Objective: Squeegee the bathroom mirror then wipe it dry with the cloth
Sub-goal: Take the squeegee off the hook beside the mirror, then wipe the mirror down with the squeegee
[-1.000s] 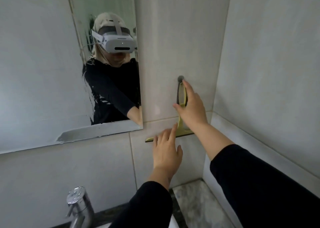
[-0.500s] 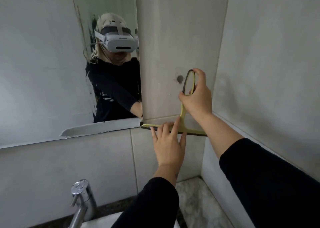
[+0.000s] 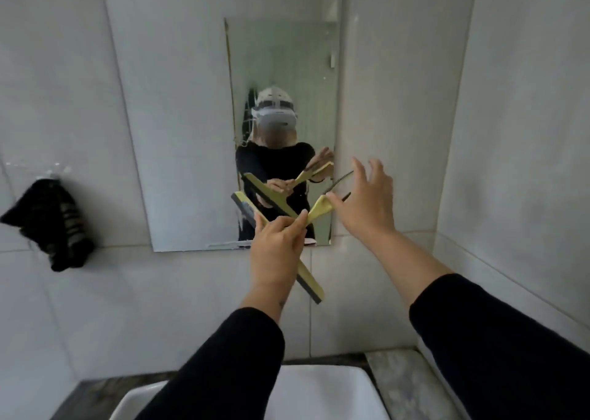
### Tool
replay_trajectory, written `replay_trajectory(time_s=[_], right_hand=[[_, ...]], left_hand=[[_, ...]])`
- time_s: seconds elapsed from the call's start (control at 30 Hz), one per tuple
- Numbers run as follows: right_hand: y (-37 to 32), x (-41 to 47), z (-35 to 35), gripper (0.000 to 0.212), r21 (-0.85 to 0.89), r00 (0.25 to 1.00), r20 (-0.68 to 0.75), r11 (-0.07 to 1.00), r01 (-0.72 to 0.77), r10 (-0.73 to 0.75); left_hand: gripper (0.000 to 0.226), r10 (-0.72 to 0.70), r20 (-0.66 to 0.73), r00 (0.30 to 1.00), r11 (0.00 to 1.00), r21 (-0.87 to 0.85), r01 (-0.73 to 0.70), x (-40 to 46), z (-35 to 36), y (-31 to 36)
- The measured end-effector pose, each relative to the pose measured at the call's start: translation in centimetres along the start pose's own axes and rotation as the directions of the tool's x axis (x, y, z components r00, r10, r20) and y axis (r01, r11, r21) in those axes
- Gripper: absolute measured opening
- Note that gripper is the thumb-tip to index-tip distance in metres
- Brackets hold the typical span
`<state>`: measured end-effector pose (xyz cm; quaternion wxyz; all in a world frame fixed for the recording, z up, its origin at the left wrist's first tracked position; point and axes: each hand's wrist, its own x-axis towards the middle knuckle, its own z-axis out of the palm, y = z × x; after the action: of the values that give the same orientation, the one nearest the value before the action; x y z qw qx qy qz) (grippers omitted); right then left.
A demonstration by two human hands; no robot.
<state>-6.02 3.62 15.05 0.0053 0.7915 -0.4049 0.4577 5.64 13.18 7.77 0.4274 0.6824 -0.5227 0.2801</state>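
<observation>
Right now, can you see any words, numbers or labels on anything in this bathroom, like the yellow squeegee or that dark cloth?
None: no words, numbers or labels can be read anywhere.
Yellow plastic squeegee: plain, no print visible.
Dark cloth hanging on the wall: faint stripes only, no text.
Rectangular wall mirror: bare, and the reflected white headset shows no legible marking.

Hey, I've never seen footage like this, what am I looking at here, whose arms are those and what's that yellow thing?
This is one picture from a camera worn on a person's head, looking forward and down. The arms are the wearer's own. The left hand grips a yellow squeegee near its blade; the right hand is open beside its handle, fingers spread. Ahead hangs the mirror, mostly fogged, reflecting the person in its clear strip. A dark cloth hangs on the wall at left. A white sink sits below.
</observation>
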Motion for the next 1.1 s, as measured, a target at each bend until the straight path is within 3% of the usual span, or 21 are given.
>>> replay_trajectory(time_s=[0.03,0.1,0.17,0.2,0.37,0.47,0.53,0.6,0.7,0.87,1.1], right_hand=[[-1.1,-0.2,-0.1,0.071,-0.139,0.985,-0.007,0.976,0.169,-0.172],[-3.5,-0.4,-0.3,0.059,-0.276,0.87,0.042,0.832,0.482,-0.491],[-6.3,-0.3,-0.4,0.047,-0.223,0.769,0.101,0.739,0.636,-0.632],[-7.8,-0.1,-0.4,0.044,-0.163,0.754,0.125,0.737,0.656,-0.645],[-15.0,1.0,0.2,0.028,-0.005,0.682,0.194,0.694,0.72,-0.705],[-18.8,3.1,0.2,0.032,-0.13,0.642,0.138,0.629,0.767,-0.754],[-21.3,5.3,-0.9,0.047,-0.228,0.653,0.072,0.625,0.747,-0.754],[-23.2,7.9,-2.5,0.057,-0.308,0.687,0.025,0.648,0.697,-0.727],[-25.5,11.8,-5.0,0.065,-0.399,0.735,-0.014,0.678,0.617,-0.678],[-28.8,17.6,-6.9,0.072,-0.493,0.778,-0.036,0.688,0.532,-0.627],[-32.5,22.8,-4.1,0.062,-0.511,0.773,-0.07,0.688,0.515,-0.631]], left_hand=[[0.029,0.017,0.002,1.0,1.0,0.017,-0.017,0.4,-1.7,-1.0],[0.026,0.055,0.011,0.998,0.997,0.045,-0.056,1.2,-4.8,-2.8],[0.026,0.085,0.033,0.996,0.994,0.07,-0.087,2.2,-7.6,-4.7],[0.026,0.096,0.036,0.995,0.992,0.078,-0.099,2.7,-8.8,-5.8],[0.024,0.175,-0.029,0.984,0.979,0.109,-0.171,4.7,-14.4,-11.0],[0.035,0.219,-0.1,0.971,0.97,0.127,-0.206,7.7,-17.9,-14.3],[0.045,0.236,-0.185,0.954,0.964,0.165,-0.207,10.3,-20.3,-16.3],[0.053,0.164,-0.222,0.961,0.977,0.168,-0.128,12.7,-22.6,-17.8],[0.06,0.037,-0.139,0.99,0.99,0.139,-0.017,15.9,-24.2,-19.8],[0.079,-0.03,0.055,0.998,0.989,0.145,0.022,18.4,-22.3,-21.5],[0.122,-0.14,0.105,0.985,0.979,0.164,0.122,19.8,-18.2,-21.8]])
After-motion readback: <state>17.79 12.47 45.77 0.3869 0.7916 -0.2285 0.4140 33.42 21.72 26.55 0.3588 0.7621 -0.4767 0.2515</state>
